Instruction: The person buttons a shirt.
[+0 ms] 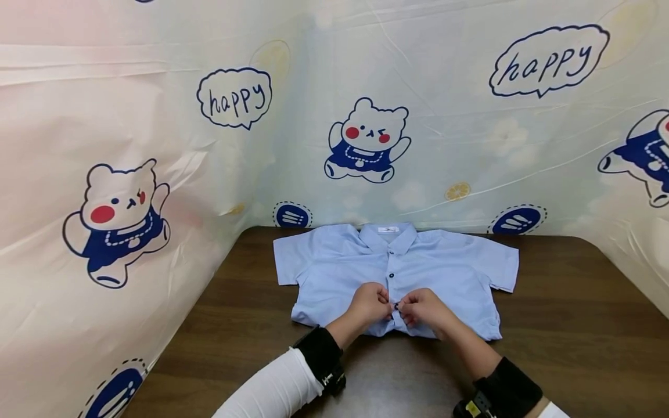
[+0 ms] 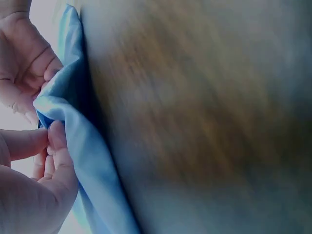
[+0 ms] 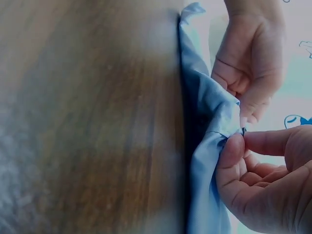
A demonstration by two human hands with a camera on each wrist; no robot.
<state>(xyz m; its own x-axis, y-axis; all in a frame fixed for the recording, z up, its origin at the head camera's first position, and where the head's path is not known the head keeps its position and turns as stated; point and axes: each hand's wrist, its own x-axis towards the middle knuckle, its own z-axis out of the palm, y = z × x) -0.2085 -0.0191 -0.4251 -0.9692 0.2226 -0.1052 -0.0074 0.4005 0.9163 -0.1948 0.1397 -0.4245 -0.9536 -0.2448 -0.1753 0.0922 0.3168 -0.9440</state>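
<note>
- Head view: light blue short-sleeved shirt [image 1: 397,273] lies flat, front up, on the dark wooden counter [image 1: 564,302], collar toward the far edge, sleeves spread to both sides.
- Head view: left hand [image 1: 370,305] and right hand [image 1: 422,307] meet at the placket near the hem, fingers curled, each pinching a front edge of the shirt. A small dark button [image 1: 396,306] sits between the fingertips; two more buttons [image 1: 391,275] higher on the placket look closed.
- Head view: a printed bear curtain [image 1: 125,220] stands behind and beside the counter; dark wrist straps sit on both forearms.
- Left wrist view: the left hand [image 2: 34,187], low in frame, pinches a raised fold of the blue fabric [image 2: 73,126] with thumb against fingers; the right hand [image 2: 24,68] holds the same fold from above. Counter blurred.
- Right wrist view: the right hand [image 3: 263,180] pinches the shirt edge [image 3: 214,122], thumb and forefinger closed on it; the left hand [image 3: 251,73] grips the cloth just above. A dark speck at the pinch may be the button; too small to be sure.
- Risk, judged: the thin cloth is lifted only at the pinch, so the button could slip from the fingertips or miss its hole.
- Risk, judged: pulling the edges sideways could drag the hem and wrinkle the flat lay, or skew the placket so the fronts sit uneven.
</note>
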